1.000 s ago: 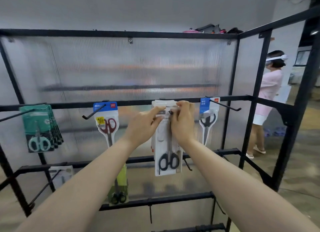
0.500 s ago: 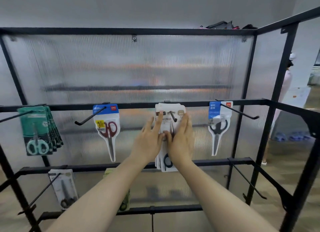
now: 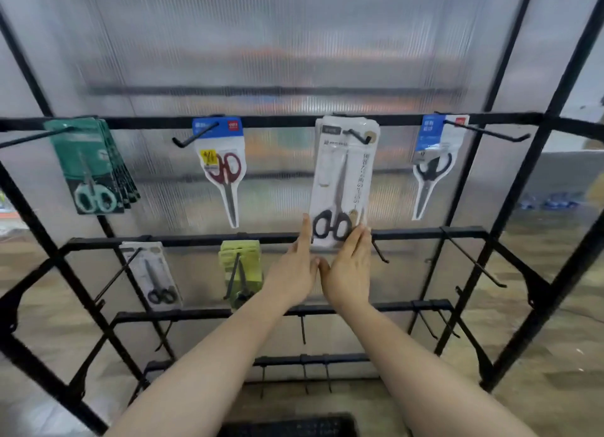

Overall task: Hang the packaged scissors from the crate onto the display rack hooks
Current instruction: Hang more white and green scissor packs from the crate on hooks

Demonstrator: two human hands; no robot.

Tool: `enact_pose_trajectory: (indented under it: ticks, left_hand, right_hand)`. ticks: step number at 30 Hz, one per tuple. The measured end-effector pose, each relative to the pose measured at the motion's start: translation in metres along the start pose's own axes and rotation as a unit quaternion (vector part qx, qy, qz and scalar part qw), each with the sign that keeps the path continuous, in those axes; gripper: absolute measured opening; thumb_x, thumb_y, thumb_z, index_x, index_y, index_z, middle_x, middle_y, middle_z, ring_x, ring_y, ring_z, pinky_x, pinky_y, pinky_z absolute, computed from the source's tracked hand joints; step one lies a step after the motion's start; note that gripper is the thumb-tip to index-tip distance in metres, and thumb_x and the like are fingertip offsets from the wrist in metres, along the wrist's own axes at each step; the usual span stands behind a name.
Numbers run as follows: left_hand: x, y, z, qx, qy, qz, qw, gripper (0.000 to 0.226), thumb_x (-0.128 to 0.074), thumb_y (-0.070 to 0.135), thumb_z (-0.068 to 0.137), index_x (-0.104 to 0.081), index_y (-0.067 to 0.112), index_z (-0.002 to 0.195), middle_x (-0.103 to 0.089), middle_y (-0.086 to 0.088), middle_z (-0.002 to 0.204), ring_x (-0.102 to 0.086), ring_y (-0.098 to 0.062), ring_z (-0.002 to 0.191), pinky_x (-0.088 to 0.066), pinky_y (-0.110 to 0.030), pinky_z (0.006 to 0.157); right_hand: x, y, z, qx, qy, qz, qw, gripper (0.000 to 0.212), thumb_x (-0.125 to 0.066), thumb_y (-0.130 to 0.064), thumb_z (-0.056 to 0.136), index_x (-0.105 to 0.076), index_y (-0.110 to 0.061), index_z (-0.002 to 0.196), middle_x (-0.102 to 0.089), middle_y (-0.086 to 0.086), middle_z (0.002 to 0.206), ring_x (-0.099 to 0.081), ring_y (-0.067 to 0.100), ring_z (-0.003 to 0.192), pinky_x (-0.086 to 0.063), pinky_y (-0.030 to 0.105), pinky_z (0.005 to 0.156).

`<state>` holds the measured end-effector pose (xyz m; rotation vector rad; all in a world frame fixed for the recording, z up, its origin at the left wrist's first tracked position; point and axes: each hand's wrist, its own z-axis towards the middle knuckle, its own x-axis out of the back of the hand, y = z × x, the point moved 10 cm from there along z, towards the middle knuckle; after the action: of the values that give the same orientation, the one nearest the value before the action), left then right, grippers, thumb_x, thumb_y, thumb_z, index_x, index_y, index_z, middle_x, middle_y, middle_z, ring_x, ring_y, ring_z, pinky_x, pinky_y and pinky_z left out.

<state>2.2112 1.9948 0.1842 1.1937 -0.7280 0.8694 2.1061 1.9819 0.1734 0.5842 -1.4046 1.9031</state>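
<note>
Scissors in red (image 3: 227, 175) hang left of the white pack (image 3: 343, 175); left hand (image 3: 292, 273) and right hand (image 3: 348, 270) touch it, straight-fingered.

Even diffuse daylight through translucent panel (image 3: 261, 61); slight motion blur; wide-angle bending at edges.

Left hand (image 3: 292, 273) and right hand (image 3: 348, 273) were bare. Left forearm (image 3: 209, 368) at 7 o'clock, right forearm (image 3: 428, 371) at 5 o'clock: unclothed to frame edge. Nail detail was blurred.
</note>
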Motion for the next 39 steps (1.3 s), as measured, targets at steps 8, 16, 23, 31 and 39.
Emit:
enact_pose_trajectory:
  ticks: [8, 16, 23, 31, 39]
  left_hand:
    - [-0.052, -0.061, -0.086, 0.025, -0.119, -0.053, 0.991, 0.068, -0.031, 0.023, 0.102, 0.019, 0.023, 0.147, -0.046, -0.022, 0.135, -0.059, -0.030, 0.095, -0.045, -0.034, 0.081]
    - [-0.101, -0.140, -0.153, 0.061, -0.198, -0.016, 0.978, 0.072, -0.038, 0.023, 0.099, 0.014, 0.022, 0.149, -0.049, -0.015, 0.136, -0.058, -0.033, 0.104, -0.047, -0.038, 0.084]
    - [-0.168, -0.219, -0.207, 0.136, -0.247, -0.002, 0.959, 0.076, -0.043, 0.022, 0.098, 0.013, 0.028, 0.149, -0.036, -0.010, 0.147, -0.055, -0.028, 0.107, -0.045, -0.033, 0.075]
    - [-0.294, -0.348, -0.254, 0.207, -0.299, 0.044, 0.931, 0.073, -0.041, 0.017, 0.098, 0.009, 0.027, 0.151, -0.026, -0.008, 0.153, -0.043, -0.030, 0.127, -0.042, -0.039, 0.098]
    - [-0.481, -0.482, -0.310, 0.239, -0.342, 0.052, 0.907, 0.072, -0.038, 0.005, 0.097, 0.005, 0.022, 0.151, -0.017, -0.007, 0.156, -0.040, -0.030, 0.129, -0.041, -0.037, 0.097]
  right_hand:
    - [-0.073, 0.016, -0.089, -0.060, -0.074, -0.050, 0.994, 0.085, -0.049, -0.030, 0.096, 0.012, -0.002, 0.147, 0.017, 0.017, 0.156, 0.010, 0.028, 0.145, -0.006, 0.037, 0.119]
    - [-0.147, 0.038, -0.166, -0.101, -0.145, -0.067, 0.982, 0.081, -0.050, -0.032, 0.095, 0.001, -0.001, 0.149, 0.005, 0.021, 0.156, -0.001, 0.034, 0.145, -0.014, 0.039, 0.116]
    - [-0.205, 0.093, -0.211, -0.134, -0.221, -0.088, 0.962, 0.075, -0.046, -0.033, 0.098, 0.001, -0.006, 0.150, 0.006, 0.013, 0.158, 0.001, 0.027, 0.146, -0.017, 0.037, 0.118]
    - [-0.330, 0.214, -0.268, -0.129, -0.322, -0.130, 0.929, 0.070, -0.043, -0.036, 0.099, -0.006, -0.006, 0.150, -0.004, 0.013, 0.157, -0.006, 0.026, 0.146, -0.021, 0.036, 0.117]
    - [-0.514, 0.354, -0.356, -0.129, -0.394, -0.147, 0.898, 0.066, -0.043, -0.034, 0.099, -0.010, -0.007, 0.150, -0.009, 0.011, 0.157, -0.009, 0.026, 0.145, -0.022, 0.037, 0.116]
